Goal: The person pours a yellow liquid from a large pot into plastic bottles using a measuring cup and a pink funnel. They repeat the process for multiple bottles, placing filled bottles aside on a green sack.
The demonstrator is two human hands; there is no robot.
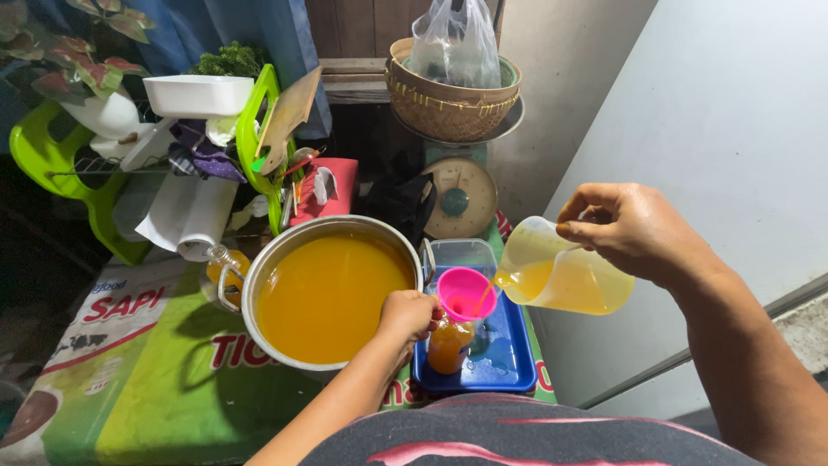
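1. Head view shows the right hand [634,229] with its fingers closed around the handle of a clear plastic jug [561,272], tipped toward the left so its spout hangs over a pink funnel [466,292]; a thin stream of orange liquid runs from spout to funnel.
2. Fingers of the left hand [407,315] curl closed around the neck of a small bottle [448,343], just under the funnel, apparently to steady both while the liquid comes in. The bottle looks mostly full of the orange liquid.
3. That bottle stands upright in a blue tray [509,362], which would catch any drips. A clear plastic tub [461,253] sits at the tray's far end.
4. Just left of the tray, touching the left hand's side, stands a large metal pot [332,293] nearly full of the same orange liquid, close enough for easy scooping.
5. Behind the pot's left handle lies another small bottle [226,266] holding orange liquid.
6. Everything rests on a bench covered with a green printed sheet [164,380].
7. Farther back are a kitchen scale [461,194] carrying a woven basket [448,103] with a plastic bag, a red box [332,185], and a green rack [254,129] of utensils.
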